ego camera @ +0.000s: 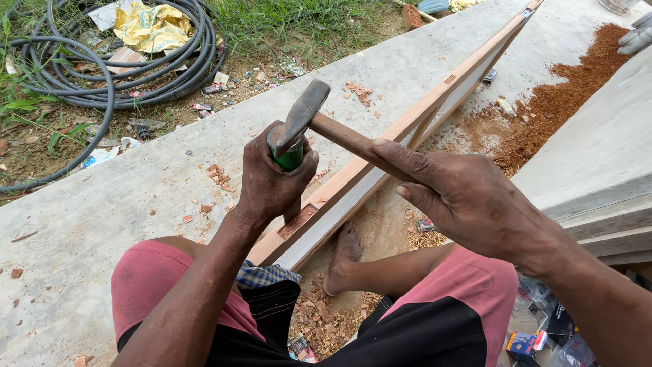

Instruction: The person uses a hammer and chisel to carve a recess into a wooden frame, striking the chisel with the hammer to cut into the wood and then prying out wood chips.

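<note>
— Holding what, exactly?

— My left hand grips a green-handled chisel over the notch in the wooden frame on the concrete slab; my right hand grips the hammer.

— Risks?

— A glancing blow could hit my knuckles or split the rail. Yellow wrapper lies near the slab's far edge; a blue-orange box sits by my right knee.

Wooden-handled hammer head rests on upright green-handled chisel over mortised frame
</note>
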